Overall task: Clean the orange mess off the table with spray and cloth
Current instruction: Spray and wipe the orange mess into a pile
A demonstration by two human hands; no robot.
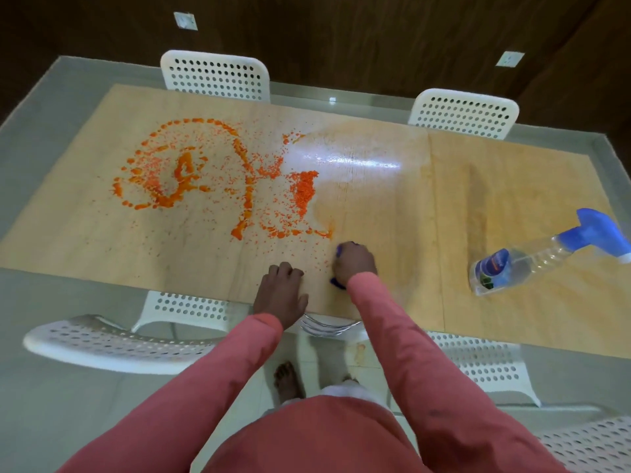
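The orange mess [218,179] covers the left and middle of the table [512,186], a pale wooden top: thick orange smears form a rough ring on the left with a blob at its centre, a curved streak runs down the ring's right side, and a dense patch of crumbs sits just right of that, with fine specks scattered all around and down toward the near edge. To the right of the crumbs the wood is bare and glossy, catching a bright reflection of light. The right hand [355,262] presses down on the tabletop just below and to the right of the lowest smear, fingers curled closed over a blue cloth [338,283], of which only small bits show at the fingertips and by the wrist. The left hand [281,291] lies palm down near the table's front edge, just beside the right hand, its fingers bent slightly and holding nothing. Both arms wear pink sleeves [406,353]. The spray bottle [532,259], clear with a blue trigger head and a blue label, lies on its side on the right part of the table, well apart from the hands. White perforated chairs [215,75] stand around the table, two at the far side and others at the near side. A bare foot [286,382] shows on the pale floor below.
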